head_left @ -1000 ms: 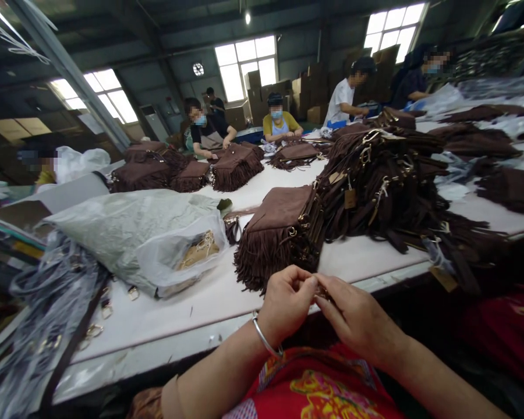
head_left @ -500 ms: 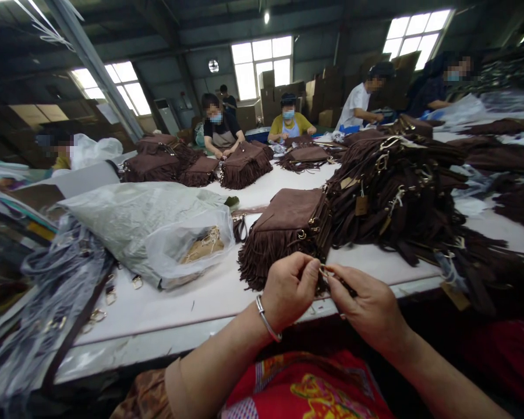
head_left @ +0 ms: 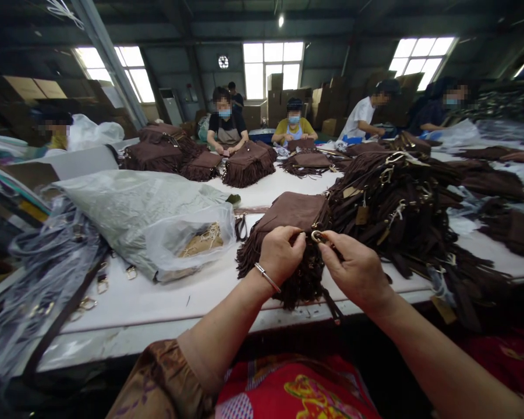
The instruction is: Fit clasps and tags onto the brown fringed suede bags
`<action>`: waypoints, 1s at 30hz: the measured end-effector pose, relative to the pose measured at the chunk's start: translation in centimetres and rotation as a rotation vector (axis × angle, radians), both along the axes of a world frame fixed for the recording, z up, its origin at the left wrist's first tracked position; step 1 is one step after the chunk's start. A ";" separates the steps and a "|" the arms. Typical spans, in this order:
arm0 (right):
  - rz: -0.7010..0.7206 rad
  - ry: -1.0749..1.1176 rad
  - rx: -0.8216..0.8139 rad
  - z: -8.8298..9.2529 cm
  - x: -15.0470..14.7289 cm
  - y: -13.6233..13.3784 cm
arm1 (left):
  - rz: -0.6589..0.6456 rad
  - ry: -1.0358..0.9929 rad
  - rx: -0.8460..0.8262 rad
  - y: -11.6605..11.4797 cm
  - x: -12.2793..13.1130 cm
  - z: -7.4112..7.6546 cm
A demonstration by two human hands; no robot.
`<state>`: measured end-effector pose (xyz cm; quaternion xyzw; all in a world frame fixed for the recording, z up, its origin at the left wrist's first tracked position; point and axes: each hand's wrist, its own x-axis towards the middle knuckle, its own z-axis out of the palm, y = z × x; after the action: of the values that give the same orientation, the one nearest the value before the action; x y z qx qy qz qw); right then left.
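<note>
A brown fringed bag (head_left: 294, 212) lies on the white table (head_left: 166, 297) right in front of me. Over its near fringe, my left hand (head_left: 282, 255) is closed in a pinch, a silver bangle on the wrist. My right hand (head_left: 357, 269) pinches a small gold metal clasp (head_left: 318, 236) on a dark brown strap (head_left: 332, 305) that hangs down over the table edge. The fingertips of both hands almost meet at the clasp.
A tall heap of brown straps and bags (head_left: 402, 203) fills the table to the right. At left lie a clear plastic bag (head_left: 152, 224) holding tan tags, and crumpled plastic with gold buckles (head_left: 87, 302). Several masked people (head_left: 227, 122) work on fringed bags at the far end.
Both hands have risen from the table edge up over the fringed bag, carrying the clasp and strap forward. The view has tilted so the table looks higher.
</note>
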<state>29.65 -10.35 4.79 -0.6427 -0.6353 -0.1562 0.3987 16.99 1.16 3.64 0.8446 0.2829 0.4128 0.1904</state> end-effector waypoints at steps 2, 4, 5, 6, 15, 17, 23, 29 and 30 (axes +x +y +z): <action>-0.003 -0.024 0.003 0.2 -0.1 0.8 | -0.038 -0.042 -0.005 0.5 -0.1 -0.2; -0.027 -0.067 0.001 0.4 -0.2 1.5 | -0.092 -0.077 0.021 1.0 -0.1 -0.5; -0.051 -0.097 -0.008 0.5 -0.3 1.7 | -0.116 -0.091 0.034 1.3 -0.2 -0.7; -0.084 -0.130 -0.022 0.5 -0.4 2.0 | -0.137 -0.100 0.047 1.5 -0.2 -0.8; -0.411 -0.481 -0.132 1.0 -2.1 3.3 | -0.165 -0.124 0.227 2.0 -0.5 -2.0; -0.420 -0.560 -0.122 1.0 -2.3 3.3 | -0.162 -0.129 0.229 1.9 -0.5 -2.2; -0.365 -0.733 -0.027 -0.3 -1.8 2.3 | -0.108 -0.193 0.045 1.7 -0.4 -1.8; -0.191 -0.422 -0.082 -1.5 -0.2 1.1 | -0.152 -0.120 -0.073 2.0 -0.8 -1.0; -0.147 -0.330 -0.092 -1.9 0.4 0.8 | -0.172 -0.103 -0.083 2.0 -1.1 -1.0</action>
<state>30.07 -9.59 2.93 -0.6707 -0.6498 -0.2590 0.2467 15.84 3.16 2.60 0.8348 0.2160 0.4259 0.2740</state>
